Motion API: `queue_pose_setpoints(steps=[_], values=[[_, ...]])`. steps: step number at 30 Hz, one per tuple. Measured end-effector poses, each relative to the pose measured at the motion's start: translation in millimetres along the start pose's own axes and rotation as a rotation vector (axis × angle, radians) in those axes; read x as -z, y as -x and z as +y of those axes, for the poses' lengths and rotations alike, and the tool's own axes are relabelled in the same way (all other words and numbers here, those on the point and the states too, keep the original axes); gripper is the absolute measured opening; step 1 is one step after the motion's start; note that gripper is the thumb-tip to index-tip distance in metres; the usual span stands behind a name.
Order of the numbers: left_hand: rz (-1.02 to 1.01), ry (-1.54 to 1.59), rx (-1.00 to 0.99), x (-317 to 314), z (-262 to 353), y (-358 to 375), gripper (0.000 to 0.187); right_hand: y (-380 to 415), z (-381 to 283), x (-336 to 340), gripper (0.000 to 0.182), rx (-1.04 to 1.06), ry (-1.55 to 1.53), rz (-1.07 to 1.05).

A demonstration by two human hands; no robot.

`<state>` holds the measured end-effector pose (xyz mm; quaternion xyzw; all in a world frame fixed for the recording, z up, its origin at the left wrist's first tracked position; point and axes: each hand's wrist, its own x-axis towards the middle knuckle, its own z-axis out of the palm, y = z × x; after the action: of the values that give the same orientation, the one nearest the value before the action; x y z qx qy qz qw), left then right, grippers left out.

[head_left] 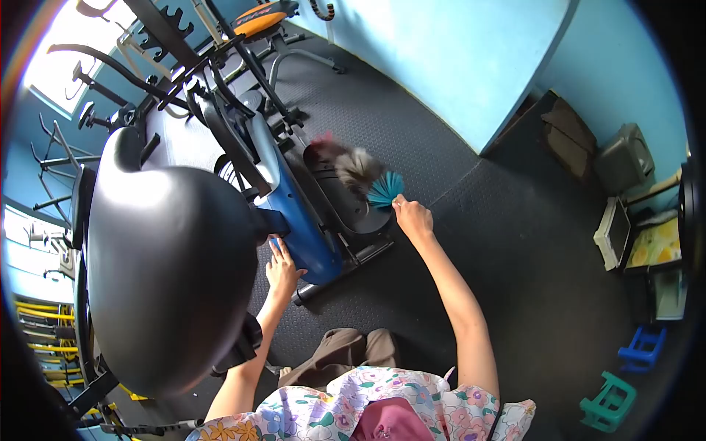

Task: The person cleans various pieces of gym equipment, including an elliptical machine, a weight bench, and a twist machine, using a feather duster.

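Here the right grip [414, 219] is closed around the near end of a feather duster [357, 167], just behind its teal fan of bristles, and the fluffy grey-white and reddish head reaches out over the footplate [370, 223] of an elliptical bike, blurred enough that contact with the plate can't be called. Down on the other side, the left grip [282, 270] is spread and clamped on nothing, its fingers laid against the bike's blue housing [298, 228] just below the seat bracket. The duster looks a featherweight: soft and floppy along the plume, likely easy to crush or snag, so the firm handle end is the place to hold, and that's where the hand has it. The housing, by contrast, looks like hard, smooth plastic, perhaps a bit slick, on a machine that's surely heavy. Now the obstacles: the bulky black seat [169, 257] looms over the left forearm and hides plenty, the black frame bars [228, 143] crowd the far end, and the base bar [346, 269] crosses at floor level. Wider out, a blue wall [471, 66] juts in beyond the duster, an orange-padded bench [261, 20] stands at the back, and blue [643, 348] and green stools [610, 403] sit well apart, at right.
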<state>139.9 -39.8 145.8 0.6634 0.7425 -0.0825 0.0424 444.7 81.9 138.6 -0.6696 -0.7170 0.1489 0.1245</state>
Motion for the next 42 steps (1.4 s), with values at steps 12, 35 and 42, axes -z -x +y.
queue_pose_setpoints(steps=[12,35,42], values=[[-0.47,1.602,0.368,-37.9,117.4,-83.2,0.068,-78.5,27.4,33.1,0.025,0.204,-0.009,-0.179],[-0.488,1.795,0.444,-52.3,122.4,-82.4,0.064,-51.7,93.8,24.4,0.029,0.292,0.002,-0.189],[-0.475,1.729,0.496,-55.0,126.6,-83.0,0.047,-67.1,62.3,-22.4,0.029,0.066,0.032,-0.08]])
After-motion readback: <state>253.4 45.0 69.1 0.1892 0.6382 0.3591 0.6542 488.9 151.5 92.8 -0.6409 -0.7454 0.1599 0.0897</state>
